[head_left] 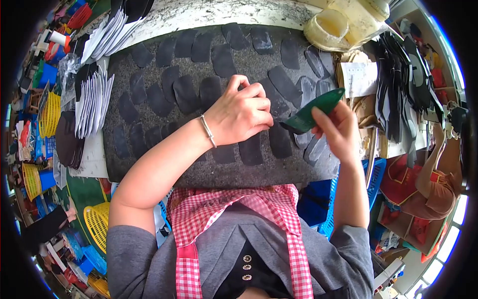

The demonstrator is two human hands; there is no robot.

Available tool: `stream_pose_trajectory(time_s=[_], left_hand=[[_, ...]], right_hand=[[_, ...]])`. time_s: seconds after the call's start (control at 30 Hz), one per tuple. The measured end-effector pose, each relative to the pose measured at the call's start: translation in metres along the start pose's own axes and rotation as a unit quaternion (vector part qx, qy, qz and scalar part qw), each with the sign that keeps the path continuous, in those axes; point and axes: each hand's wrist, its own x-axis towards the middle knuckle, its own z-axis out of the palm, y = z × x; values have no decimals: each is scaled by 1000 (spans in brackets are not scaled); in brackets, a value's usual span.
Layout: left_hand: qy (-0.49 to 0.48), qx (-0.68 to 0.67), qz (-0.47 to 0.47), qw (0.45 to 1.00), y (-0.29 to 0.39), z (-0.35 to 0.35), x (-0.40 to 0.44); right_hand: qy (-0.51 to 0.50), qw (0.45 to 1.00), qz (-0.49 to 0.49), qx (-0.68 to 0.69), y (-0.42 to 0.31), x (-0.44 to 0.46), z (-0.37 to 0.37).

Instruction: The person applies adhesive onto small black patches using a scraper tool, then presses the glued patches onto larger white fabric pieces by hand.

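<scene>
My right hand grips a flat green scraper-like piece between thumb and fingers. This piece has a small hole at its upper end, and its dark lower edge is close to the board. My left hand, with a bracelet at the wrist, is curled over the middle of the board, fingers bent together; what they hold, if anything, is hidden. Rows of black curved pieces lie on the dark speckled board. Toward the right, several pieces look shiny and greyish, such as one piece beside my right hand.
A yellowed glue-crusted container stands at the back right. Stacks of white-edged sheets are on the left, and black cut parts with a paper label on the right. Another person's arm shows at far right.
</scene>
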Motion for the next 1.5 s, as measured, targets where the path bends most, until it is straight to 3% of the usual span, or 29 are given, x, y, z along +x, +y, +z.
stream_pose_trajectory(time_s=[0.07, 0.2, 0.23, 0.33, 0.47, 0.6, 0.7, 0.8, 0.83, 0.93, 1.0, 1.13, 1.23, 1.33, 1.37, 1.43, 1.5], left_hand=[[-13, 26, 6, 1000, 1, 5, 1], [-6, 63, 7, 998, 7, 7, 3], [-4, 66, 4, 998, 7, 8, 3], [12, 58, -16, 998, 8, 10, 0], [19, 20, -65, 998, 5, -19, -13], [-20, 37, -68, 997, 1, -30, -37], [-18, 58, -63, 996, 2, -28, -45], [-6, 64, -59, 996, 3, -23, -47], [0, 66, -55, 996, 2, -23, -47], [23, 62, -77, 995, -1, -34, -52], [44, 57, -109, 991, -6, -53, -61], [-16, 67, -131, 989, -12, -56, -82], [-4, 63, -134, 989, -12, -53, -86], [-4, 68, -131, 989, -13, -52, -87], [-5, 70, -127, 989, -13, -54, -87], [1, 61, -123, 990, -12, -54, -85], [-11, 53, -126, 991, -12, -58, -81]], right_hand=[[13, 992, -8, -126, 0, -8, 13], [6, 948, -155, -279, 0, -24, 15], [-41, 946, -126, -296, -3, -33, 8], [-79, 987, 6, -137, -30, -60, -7], [3, 999, -32, -39, -46, -69, 13], [30, 977, -173, -120, -11, -34, 66], [22, 950, -227, -214, -8, -26, 80], [-111, 950, -158, -244, -31, -50, 60], [-109, 963, -99, -226, -35, -56, 55], [-9, 994, -66, -84, -57, -58, 59], [2, 984, -131, -122, -58, -46, 76], [-12, 957, -228, -177, -43, -21, 121], [-61, 922, -287, -253, -33, -25, 127], [-174, 940, -217, -199, -49, -45, 108], [-168, 956, -157, -183, -57, -46, 95], [-22, 993, -86, -78, -70, -33, 69], [180, 953, -208, -130, -62, 19, 19]])
